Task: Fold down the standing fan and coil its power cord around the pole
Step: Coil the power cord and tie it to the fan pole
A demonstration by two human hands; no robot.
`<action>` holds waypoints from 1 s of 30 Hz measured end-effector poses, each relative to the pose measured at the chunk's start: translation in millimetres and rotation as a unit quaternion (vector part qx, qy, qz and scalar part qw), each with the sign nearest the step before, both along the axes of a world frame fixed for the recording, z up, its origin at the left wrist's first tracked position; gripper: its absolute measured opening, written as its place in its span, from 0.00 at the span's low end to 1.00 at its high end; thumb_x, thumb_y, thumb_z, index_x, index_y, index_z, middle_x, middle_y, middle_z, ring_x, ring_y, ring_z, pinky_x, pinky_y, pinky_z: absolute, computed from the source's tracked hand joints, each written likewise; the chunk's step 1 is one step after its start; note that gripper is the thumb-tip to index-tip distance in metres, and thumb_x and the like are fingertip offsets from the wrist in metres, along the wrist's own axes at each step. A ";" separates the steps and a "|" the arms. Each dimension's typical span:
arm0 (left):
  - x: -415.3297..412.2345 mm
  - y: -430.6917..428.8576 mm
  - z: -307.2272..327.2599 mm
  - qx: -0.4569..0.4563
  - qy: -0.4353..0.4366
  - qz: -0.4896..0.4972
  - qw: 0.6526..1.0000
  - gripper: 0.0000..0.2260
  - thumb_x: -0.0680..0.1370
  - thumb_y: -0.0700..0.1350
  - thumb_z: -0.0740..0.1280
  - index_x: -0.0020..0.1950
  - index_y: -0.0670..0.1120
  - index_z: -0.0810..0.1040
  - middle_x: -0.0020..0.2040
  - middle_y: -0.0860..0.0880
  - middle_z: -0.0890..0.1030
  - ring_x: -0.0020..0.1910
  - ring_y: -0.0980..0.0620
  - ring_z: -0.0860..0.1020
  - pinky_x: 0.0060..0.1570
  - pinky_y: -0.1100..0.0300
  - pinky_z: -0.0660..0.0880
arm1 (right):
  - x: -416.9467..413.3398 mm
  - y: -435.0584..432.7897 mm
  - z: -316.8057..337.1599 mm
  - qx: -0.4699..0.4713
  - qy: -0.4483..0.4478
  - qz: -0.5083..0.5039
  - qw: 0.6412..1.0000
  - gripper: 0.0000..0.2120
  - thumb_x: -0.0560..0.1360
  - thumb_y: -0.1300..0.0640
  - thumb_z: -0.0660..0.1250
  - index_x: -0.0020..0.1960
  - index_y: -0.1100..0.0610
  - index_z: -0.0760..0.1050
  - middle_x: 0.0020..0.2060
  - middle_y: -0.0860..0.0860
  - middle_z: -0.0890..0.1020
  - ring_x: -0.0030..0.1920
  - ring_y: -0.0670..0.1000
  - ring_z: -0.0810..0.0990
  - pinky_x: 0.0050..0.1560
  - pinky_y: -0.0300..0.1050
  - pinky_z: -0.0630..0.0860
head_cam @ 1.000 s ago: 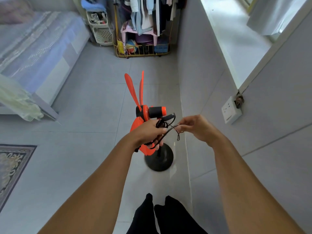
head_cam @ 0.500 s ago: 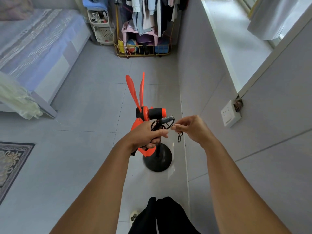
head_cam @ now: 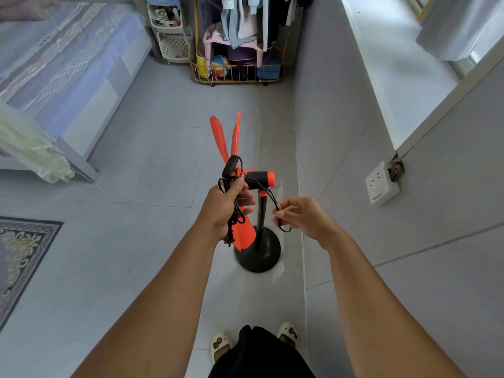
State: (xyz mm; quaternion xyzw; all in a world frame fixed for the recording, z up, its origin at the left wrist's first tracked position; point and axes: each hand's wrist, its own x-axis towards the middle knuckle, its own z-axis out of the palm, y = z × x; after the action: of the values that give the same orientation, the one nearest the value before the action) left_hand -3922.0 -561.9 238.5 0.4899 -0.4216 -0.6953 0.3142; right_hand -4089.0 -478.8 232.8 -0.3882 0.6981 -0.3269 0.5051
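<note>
One standing fan, centre of the frame, upright on the grey tiled floor beside the wall: one round black base, one black pole, one black motor housing with an orange end cap. Three orange blades visible: two point up, one hangs down.

One black power cord, gathered in several loops.

Two bare hands. Left hand, centre: fingers curled closed around the cord bundle, just left of the pole. Right hand, right of centre: thumb and forefinger pinching one strand that runs up to the housing; other fingers loosely curled.

One wall socket, right. One bed, upper left. One rug, left edge. One clothes rack, top centre. Two slippers, bottom centre.
</note>
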 end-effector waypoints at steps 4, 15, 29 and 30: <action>-8.6 3.2 -6.4 0.025 0.053 -0.007 0.998 0.08 0.82 0.45 0.61 0.57 0.45 0.78 0.50 0.44 0.86 0.51 0.46 0.84 0.53 0.47 0.79 | 0.7 5.4 -0.3 -0.018 -0.071 -0.023 0.997 0.08 0.78 0.62 0.65 0.53 0.65 0.80 0.37 0.59 0.82 0.37 0.53 0.80 0.44 0.45 0.78; -42.0 -6.2 -15.5 0.029 0.001 -0.093 0.995 0.14 0.83 0.45 0.60 0.66 0.42 0.74 0.55 0.43 0.84 0.54 0.46 0.83 0.62 0.46 0.75 | -19.8 -5.5 -3.2 -0.014 -0.086 -0.062 0.994 0.06 0.78 0.60 0.67 0.50 0.59 0.83 0.35 0.53 0.81 0.34 0.48 0.76 0.36 0.34 0.76; -63.4 -4.4 -45.9 0.022 -0.020 -0.013 0.999 0.04 0.79 0.35 0.64 0.54 0.39 0.76 0.37 0.44 0.77 0.37 0.48 0.79 0.46 0.49 0.81 | -30.0 -13.6 -46.9 -0.004 -0.047 0.022 0.999 0.08 0.75 0.57 0.72 0.45 0.62 0.78 0.34 0.53 0.82 0.32 0.44 0.79 0.36 0.29 0.74; -63.2 -4.7 -49.1 0.023 -0.023 -0.003 0.999 0.04 0.79 0.35 0.64 0.53 0.40 0.76 0.36 0.44 0.76 0.38 0.48 0.78 0.46 0.47 0.82 | -32.3 -12.7 -51.1 0.004 -0.051 0.035 0.998 0.06 0.74 0.58 0.72 0.45 0.62 0.78 0.35 0.52 0.83 0.35 0.46 0.81 0.40 0.31 0.76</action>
State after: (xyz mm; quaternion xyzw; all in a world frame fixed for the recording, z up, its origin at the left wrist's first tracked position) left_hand -3985.1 -566.6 189.4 0.5113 -0.4142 -0.6943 0.2915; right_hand -4121.3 -491.5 181.7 -0.3930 0.6586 -0.3261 0.5527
